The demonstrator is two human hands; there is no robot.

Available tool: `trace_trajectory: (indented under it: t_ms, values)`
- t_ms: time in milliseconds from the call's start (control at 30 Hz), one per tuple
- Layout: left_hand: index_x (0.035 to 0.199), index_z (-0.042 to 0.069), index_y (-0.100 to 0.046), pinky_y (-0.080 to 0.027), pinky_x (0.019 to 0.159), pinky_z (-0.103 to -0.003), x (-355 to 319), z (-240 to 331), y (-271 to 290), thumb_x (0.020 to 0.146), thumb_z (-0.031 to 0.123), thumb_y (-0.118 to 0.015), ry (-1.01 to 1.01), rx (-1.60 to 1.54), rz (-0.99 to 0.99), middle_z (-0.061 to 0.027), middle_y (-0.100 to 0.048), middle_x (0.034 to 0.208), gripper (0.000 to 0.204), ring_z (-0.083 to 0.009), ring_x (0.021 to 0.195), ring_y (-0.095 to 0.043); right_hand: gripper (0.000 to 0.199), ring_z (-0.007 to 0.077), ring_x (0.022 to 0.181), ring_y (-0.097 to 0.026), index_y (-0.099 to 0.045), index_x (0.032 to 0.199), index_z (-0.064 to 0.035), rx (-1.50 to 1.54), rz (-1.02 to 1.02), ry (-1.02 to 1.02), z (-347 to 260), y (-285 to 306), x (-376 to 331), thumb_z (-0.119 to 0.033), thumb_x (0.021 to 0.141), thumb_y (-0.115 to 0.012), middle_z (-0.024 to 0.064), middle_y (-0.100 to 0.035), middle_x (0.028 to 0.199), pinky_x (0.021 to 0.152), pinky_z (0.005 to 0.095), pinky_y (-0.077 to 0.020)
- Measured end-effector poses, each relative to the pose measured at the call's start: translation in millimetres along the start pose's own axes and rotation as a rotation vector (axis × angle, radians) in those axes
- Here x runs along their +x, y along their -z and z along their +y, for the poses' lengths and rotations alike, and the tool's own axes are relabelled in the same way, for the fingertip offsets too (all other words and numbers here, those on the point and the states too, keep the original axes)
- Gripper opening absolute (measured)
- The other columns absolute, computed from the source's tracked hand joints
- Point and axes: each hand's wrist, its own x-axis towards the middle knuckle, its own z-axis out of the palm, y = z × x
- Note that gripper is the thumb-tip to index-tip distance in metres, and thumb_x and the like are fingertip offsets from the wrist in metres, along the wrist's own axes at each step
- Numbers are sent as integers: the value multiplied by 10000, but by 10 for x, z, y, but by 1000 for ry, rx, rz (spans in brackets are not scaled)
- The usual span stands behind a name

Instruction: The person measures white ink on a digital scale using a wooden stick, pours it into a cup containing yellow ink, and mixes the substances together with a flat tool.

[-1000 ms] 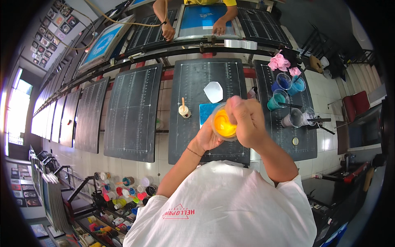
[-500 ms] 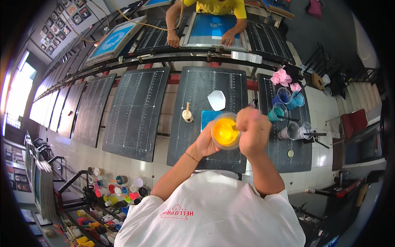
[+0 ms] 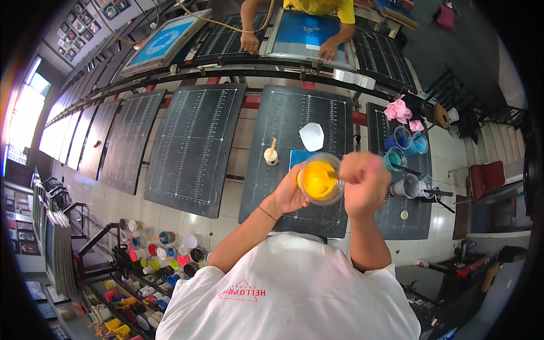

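Observation:
My left hand (image 3: 290, 191) is wrapped round a clear plastic cup (image 3: 340, 191), tilted so its opening faces me. Thick yellow ink (image 3: 319, 182) lies inside it. My right hand (image 3: 365, 180) is a blurred fist at the cup's right rim, closed on a stirring stick (image 3: 333, 175); only a short dark piece shows, its end in the ink. Under the cup, a blue square sheet (image 3: 301, 157) lies partly hidden on the black board (image 3: 277, 198). Beyond it is a white piece of paper (image 3: 311, 136). To the left stands a small white pot (image 3: 271, 157) with a wooden stick.
Cups of blue ink (image 3: 399, 137), teal ink (image 3: 392, 158) and a grey-looking cup (image 3: 405, 186) stand on the right board, near pink crumpled cloth (image 3: 398, 111). Across the rail, a person in yellow (image 3: 328, 48) handles a screen frame (image 3: 300, 31). Ink pots (image 3: 167, 238) crowd the lower left.
The view has shifted, so the boards sit further right. My right fist has moved slightly at the cup's rim, and the yellow ink's surface looks different. My left hand still holds the cup.

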Motion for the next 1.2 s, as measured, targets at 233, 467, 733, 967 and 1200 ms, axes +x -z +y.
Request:
trace_trajectory:
  t_ms: [233, 467, 733, 967, 1200]
  values:
    - [1213, 42, -621, -601, 462, -247, -56, 96, 87, 1076, 538, -287, -14, 17, 27, -94, -748, 866, 614, -168, 534, -690, 429, 140, 552, -341, -414, 705, -81, 27, -7, -54, 19, -222, -16, -244, 1101, -395, 30, -357, 611, 535, 340, -305]
    - [1251, 59, -598, -575, 462, -212, -77, 208, -63, 1086, 513, -267, -53, 26, 8, -59, -743, 937, 585, -136, 628, -710, 476, 135, 573, -338, -392, 694, -71, 192, -23, -32, 68, -339, 3, -295, 1114, -389, 15, -386, 627, 581, 328, -307]
    - [1298, 56, -568, -543, 421, -207, 50, 195, 213, 1077, 469, -338, -24, 2, -152, -97, -707, 1063, 522, -145, 692, -717, 532, 127, 504, -297, -352, 637, -74, 78, -60, 98, 28, -328, 40, -334, 1099, -395, 7, -330, 562, 521, 328, -271]
    - [1141, 60, -643, -545, 417, -212, 79, 238, 31, 1069, 546, -290, 33, 99, 15, -60, -732, 793, 605, -136, 520, -673, 530, 125, 505, -293, -338, 637, -63, 158, 51, 127, 93, -257, 23, -330, 1091, -404, 16, -341, 561, 522, 329, -279]
    - [1133, 60, -643, -530, 407, -205, 78, 211, 17, 1071, 534, -297, 39, 154, 131, -49, -718, 765, 591, -134, 500, -654, 528, 148, 514, -333, -373, 640, -82, 262, 40, 69, 148, -320, -7, -343, 1098, -392, 36, -397, 571, 534, 309, -280]
